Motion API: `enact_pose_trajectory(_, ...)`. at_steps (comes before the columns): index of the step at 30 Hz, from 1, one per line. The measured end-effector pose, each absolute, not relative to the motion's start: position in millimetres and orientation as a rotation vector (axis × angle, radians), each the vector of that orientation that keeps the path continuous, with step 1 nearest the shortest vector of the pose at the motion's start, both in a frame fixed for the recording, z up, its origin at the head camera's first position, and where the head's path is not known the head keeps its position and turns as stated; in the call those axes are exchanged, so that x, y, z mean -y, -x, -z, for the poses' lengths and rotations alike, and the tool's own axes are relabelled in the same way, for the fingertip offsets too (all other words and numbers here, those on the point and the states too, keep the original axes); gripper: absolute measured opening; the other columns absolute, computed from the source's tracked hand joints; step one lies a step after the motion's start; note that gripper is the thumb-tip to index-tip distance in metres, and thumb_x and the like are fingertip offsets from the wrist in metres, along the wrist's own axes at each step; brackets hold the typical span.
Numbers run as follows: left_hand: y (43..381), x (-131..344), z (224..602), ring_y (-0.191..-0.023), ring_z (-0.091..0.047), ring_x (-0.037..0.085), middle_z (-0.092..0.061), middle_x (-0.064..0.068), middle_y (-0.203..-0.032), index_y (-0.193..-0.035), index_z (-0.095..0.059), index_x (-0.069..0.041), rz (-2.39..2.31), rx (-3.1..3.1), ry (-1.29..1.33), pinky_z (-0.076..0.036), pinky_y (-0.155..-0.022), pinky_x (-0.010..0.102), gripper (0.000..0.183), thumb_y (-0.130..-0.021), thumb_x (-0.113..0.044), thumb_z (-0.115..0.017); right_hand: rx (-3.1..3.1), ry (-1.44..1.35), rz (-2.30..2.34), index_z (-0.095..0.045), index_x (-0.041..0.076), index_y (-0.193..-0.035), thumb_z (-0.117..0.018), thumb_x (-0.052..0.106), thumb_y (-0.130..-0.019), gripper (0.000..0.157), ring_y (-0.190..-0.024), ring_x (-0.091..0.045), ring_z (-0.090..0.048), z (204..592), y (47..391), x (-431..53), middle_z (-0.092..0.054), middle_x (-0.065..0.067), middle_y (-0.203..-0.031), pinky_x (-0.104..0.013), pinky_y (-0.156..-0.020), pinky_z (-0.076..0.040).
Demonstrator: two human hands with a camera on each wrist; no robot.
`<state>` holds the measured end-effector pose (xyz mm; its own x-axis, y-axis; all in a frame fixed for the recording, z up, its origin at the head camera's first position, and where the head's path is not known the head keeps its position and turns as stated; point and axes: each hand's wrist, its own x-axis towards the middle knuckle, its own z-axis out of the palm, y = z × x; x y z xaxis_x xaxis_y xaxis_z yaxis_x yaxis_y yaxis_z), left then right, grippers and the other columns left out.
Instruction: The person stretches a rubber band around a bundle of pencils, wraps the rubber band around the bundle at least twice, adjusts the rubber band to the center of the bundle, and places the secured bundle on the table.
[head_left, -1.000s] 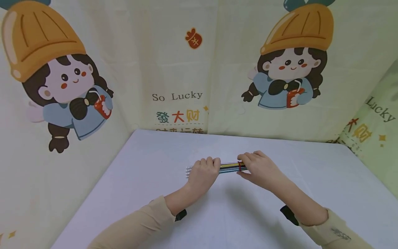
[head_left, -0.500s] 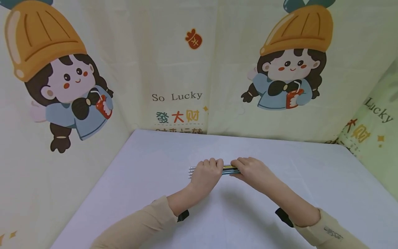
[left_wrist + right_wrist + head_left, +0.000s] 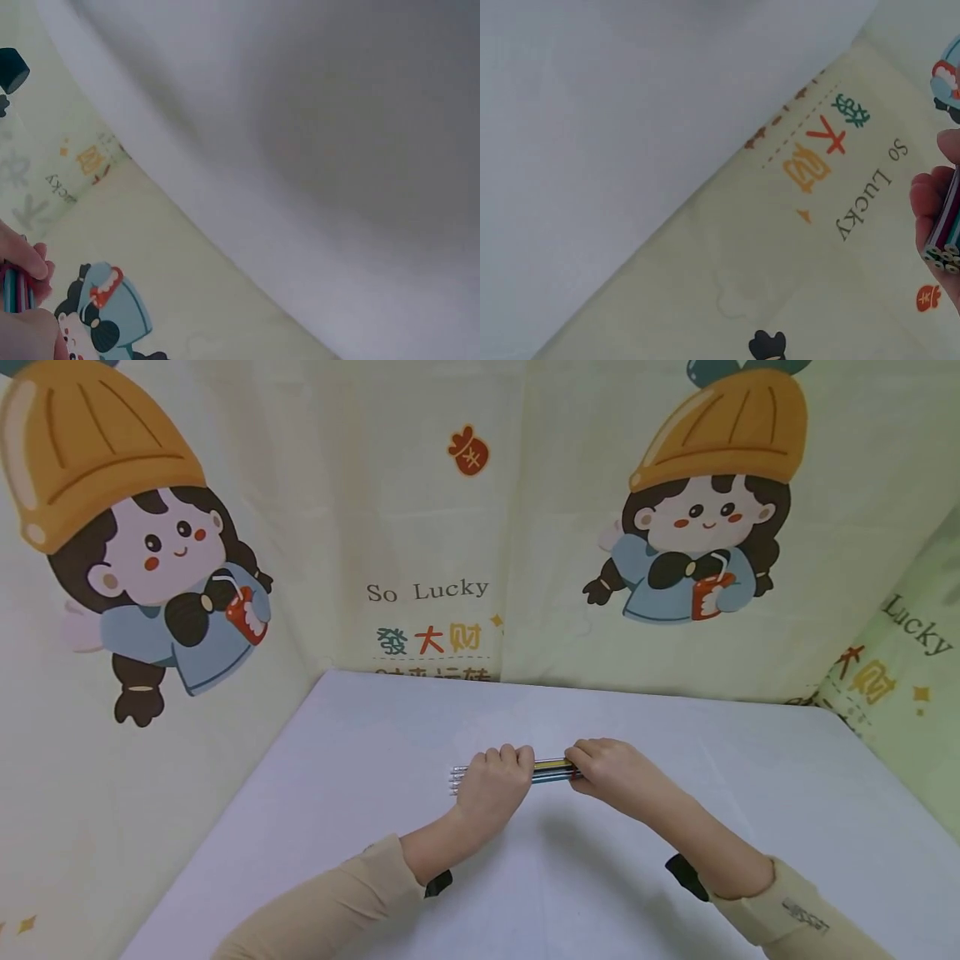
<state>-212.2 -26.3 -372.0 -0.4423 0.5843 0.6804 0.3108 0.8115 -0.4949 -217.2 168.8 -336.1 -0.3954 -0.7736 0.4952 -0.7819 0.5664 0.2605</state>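
Observation:
A bundle of pencils [image 3: 551, 771], yellow, dark and teal among them, is held level above the table between both hands. My left hand [image 3: 495, 787] wraps around the bundle near its left end, where several silvery tips [image 3: 455, 779] stick out. My right hand [image 3: 618, 778] grips the other end, thumb below and fingers on top. A bit of a red band [image 3: 575, 772] around the pencils shows at the right fingertips, the rest hidden. In the right wrist view the flat pencil ends [image 3: 943, 257] poke out of the right hand. The left wrist view catches the bundle [image 3: 19, 291] between both hands.
The table [image 3: 360, 735] has a white cover. Behind it and at the sides hangs a cream printed curtain [image 3: 555, 527] with cartoon figures and lettering. Dark wrist cameras [image 3: 686, 877] sit under the forearms.
The right hand slid left along the pencils over the red band, then shifted slightly back right, so a little of the band shows again. The left hand keeps its grip and hardly moves.

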Motion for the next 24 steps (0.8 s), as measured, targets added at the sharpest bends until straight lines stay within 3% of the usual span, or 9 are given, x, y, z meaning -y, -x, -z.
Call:
enact_pose_trajectory(13, 211, 24, 377, -0.042, -0.047, 0.007, -0.054, -0.001, -0.055, -0.072, -0.052, -0.012, -0.359, 2.07, 0.665, -0.036, -0.04, 0.018, 0.016, -0.081, -0.017, -0.064, 2.127, -1.145, -0.015, -0.054, 0.006, -0.07, -0.084, 0.016, -0.055, 0.035, -0.046, -0.005, -0.034, 352, 219, -160, -0.043, 0.005, -0.058, -0.016, -0.044, -0.032)
enact_pose_trajectory(18, 212, 23, 373, -0.045, -0.051, 0.008, -0.057, 0.0, -0.058, -0.074, -0.053, -0.011, -0.371, 2.07, 0.674, -0.039, -0.043, 0.017, 0.017, -0.081, -0.021, -0.065, 2.255, -1.096, -0.036, -0.059, 0.005, -0.085, -0.083, 0.027, -0.061, 0.04, -0.055, -0.008, -0.048, 349, 215, -163, -0.055, 0.003, -0.068, -0.02, -0.052, -0.042)
enact_pose_trajectory(21, 214, 25, 370, -0.048, -0.054, 0.01, -0.06, 0.001, -0.062, -0.077, -0.054, -0.01, -0.371, 2.103, 0.671, -0.042, -0.044, 0.018, 0.021, -0.079, -0.025, -0.069, 2.344, -1.061, -0.089, -0.06, 0.005, -0.093, -0.083, 0.023, -0.063, 0.042, -0.065, -0.012, -0.055, 344, 214, -169, -0.06, 0.001, -0.078, -0.026, -0.062, -0.048)
enact_pose_trajectory(24, 215, 27, 368, -0.047, -0.053, 0.009, -0.059, 0.001, -0.061, -0.076, -0.053, -0.01, -0.36, 2.105, 0.674, -0.041, -0.044, 0.018, 0.021, -0.08, -0.024, -0.068, 2.331, -1.125, -0.069, -0.059, 0.002, -0.093, -0.08, 0.011, -0.064, 0.037, -0.068, -0.014, -0.056, 338, 214, -173, -0.059, -0.001, -0.08, -0.027, -0.065, -0.049)
